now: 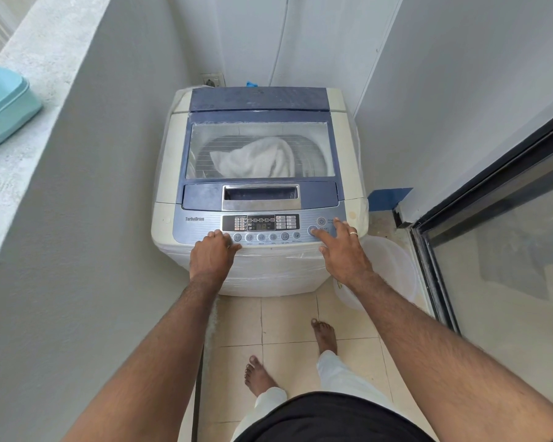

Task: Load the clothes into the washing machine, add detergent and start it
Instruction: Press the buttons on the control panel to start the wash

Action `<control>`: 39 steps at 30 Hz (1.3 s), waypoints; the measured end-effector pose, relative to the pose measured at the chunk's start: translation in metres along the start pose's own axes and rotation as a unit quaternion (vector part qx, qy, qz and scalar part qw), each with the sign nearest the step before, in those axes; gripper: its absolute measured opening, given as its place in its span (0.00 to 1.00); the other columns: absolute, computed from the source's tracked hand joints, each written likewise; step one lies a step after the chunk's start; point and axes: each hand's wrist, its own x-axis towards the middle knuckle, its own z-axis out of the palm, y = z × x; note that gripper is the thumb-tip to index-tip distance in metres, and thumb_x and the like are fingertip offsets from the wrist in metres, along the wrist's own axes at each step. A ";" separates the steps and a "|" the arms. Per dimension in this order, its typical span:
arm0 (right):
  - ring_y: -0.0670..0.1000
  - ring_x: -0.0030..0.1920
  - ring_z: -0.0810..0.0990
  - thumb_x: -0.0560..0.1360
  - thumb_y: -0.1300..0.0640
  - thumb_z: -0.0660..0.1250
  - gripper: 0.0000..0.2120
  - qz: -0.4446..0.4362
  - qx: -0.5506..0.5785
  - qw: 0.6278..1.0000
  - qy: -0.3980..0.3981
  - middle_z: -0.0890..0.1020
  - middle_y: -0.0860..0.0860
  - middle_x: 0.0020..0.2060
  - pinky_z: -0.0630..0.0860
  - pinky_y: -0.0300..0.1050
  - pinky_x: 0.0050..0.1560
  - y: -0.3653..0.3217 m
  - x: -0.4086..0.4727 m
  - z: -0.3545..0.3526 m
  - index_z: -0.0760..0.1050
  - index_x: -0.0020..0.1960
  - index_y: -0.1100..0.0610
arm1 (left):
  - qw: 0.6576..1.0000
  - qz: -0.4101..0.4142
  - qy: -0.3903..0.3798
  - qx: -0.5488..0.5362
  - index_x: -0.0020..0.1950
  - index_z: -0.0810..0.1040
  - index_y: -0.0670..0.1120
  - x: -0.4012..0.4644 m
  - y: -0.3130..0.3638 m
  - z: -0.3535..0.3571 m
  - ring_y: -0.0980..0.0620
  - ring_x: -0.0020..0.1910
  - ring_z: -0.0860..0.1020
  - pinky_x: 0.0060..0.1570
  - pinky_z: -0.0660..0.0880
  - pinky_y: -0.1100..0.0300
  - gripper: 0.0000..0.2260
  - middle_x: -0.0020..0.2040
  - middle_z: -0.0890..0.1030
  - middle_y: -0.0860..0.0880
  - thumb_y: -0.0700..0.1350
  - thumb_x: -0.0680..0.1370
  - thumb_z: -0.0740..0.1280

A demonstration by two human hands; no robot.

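Note:
A white top-loading washing machine with a blue lid stands in a narrow corner. Its lid is down, and white cloth shows in the drum through the lid's window. The control panel runs along the front, with a row of round buttons and a small display. My left hand rests on the panel's front edge, fingers curled over it by the leftmost button. My right hand has its index fingertip on the round start button, other fingers spread.
A grey wall runs close on the left, with a ledge holding a light-blue plastic tub. A translucent white bucket stands right of the machine. A dark-framed glass sliding door closes off the right. My bare feet are on beige floor tiles.

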 end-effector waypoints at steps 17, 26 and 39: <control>0.61 0.78 0.54 0.83 0.55 0.61 0.23 0.005 -0.002 1.000 -0.005 0.58 0.58 0.79 0.64 0.62 0.75 -0.002 -0.002 -0.005 0.65 0.76 0.41 | 1.000 0.003 0.006 -0.004 0.57 0.82 0.47 0.001 -0.001 0.003 0.46 0.50 0.80 0.51 0.75 0.51 0.16 0.53 0.81 0.47 0.57 0.82 0.63; 0.61 0.78 0.54 0.83 0.55 0.61 0.23 0.013 -0.003 1.000 -0.006 0.57 0.58 0.79 0.64 0.62 0.74 -0.003 -0.001 -0.005 0.65 0.76 0.41 | 1.000 0.016 0.009 0.000 0.56 0.81 0.48 -0.001 -0.003 0.001 0.46 0.49 0.80 0.48 0.74 0.52 0.15 0.54 0.80 0.47 0.57 0.83 0.62; 0.59 0.77 0.61 0.83 0.56 0.61 0.25 0.019 -0.013 0.999 0.033 0.63 0.58 0.77 0.64 0.56 0.76 0.000 0.003 0.002 0.61 0.78 0.59 | 0.999 0.045 0.007 0.005 0.54 0.78 0.46 -0.001 -0.017 0.000 0.40 0.44 0.80 0.42 0.72 0.51 0.08 0.51 0.81 0.45 0.48 0.84 0.62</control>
